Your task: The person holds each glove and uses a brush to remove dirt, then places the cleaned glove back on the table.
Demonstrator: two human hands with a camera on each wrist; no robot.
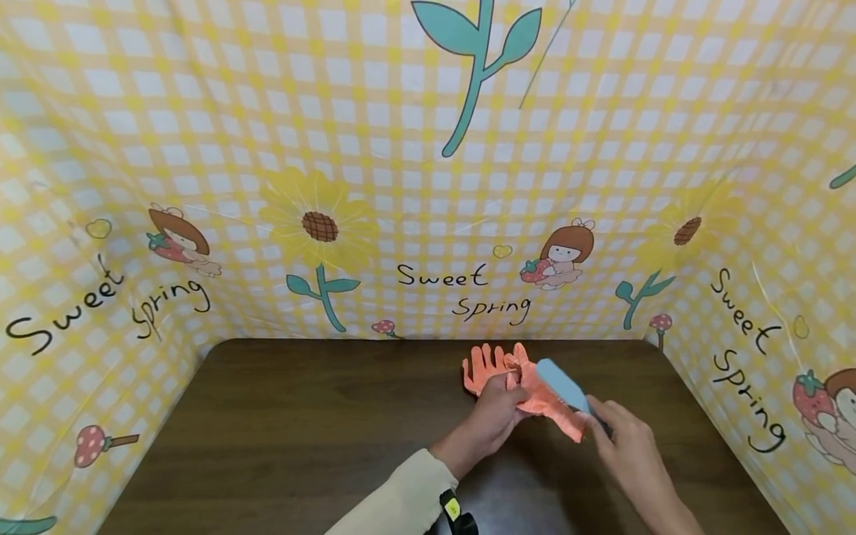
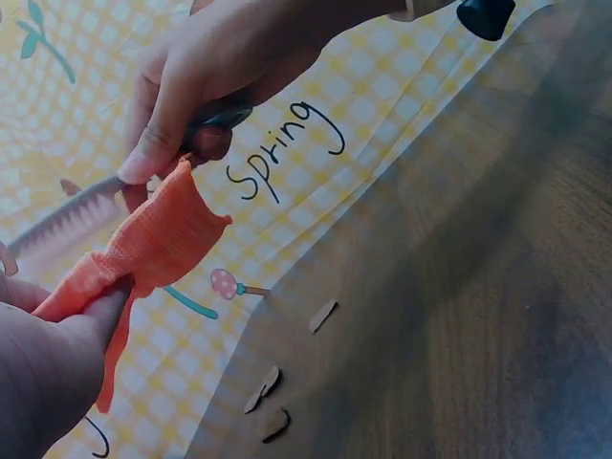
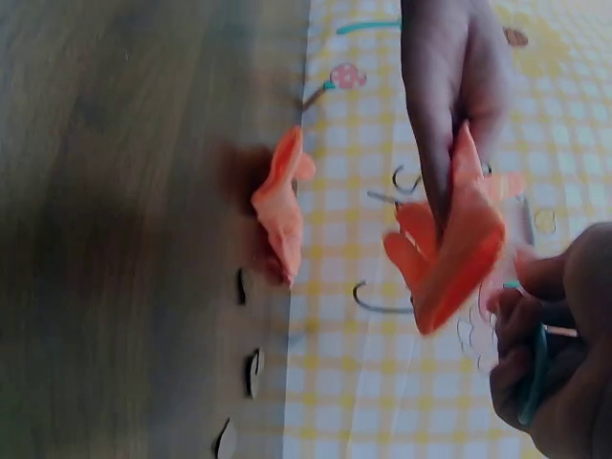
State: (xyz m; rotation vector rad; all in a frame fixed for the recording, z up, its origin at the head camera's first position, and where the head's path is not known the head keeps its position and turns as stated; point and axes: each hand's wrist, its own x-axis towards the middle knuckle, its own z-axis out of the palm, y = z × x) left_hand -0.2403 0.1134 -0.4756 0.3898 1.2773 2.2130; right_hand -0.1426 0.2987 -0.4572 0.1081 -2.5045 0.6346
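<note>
My left hand (image 1: pixel 496 416) grips an orange knit glove (image 1: pixel 539 392) near its middle, thumb on top, holding it up off the table. The glove's cuff (image 2: pixel 172 239) points toward my right hand (image 1: pixel 631 449). That hand holds a brush by its dark handle, fingers curled round it. The brush's light blue head (image 1: pixel 563 383) lies along the glove, and its bristles (image 2: pixel 81 229) face the fabric in the left wrist view. A second orange glove (image 3: pixel 280 215) rests on the table behind my left hand, its fingers pointing to the back.
A dark brown wooden table (image 1: pixel 321 438) lies below, with a yellow checked printed cloth (image 1: pixel 374 148) rising behind and at both sides. Several small thin brown pieces (image 2: pixel 275 425) lie near the table's edge in both wrist views. A black strap (image 1: pixel 458 513) hangs at my left sleeve.
</note>
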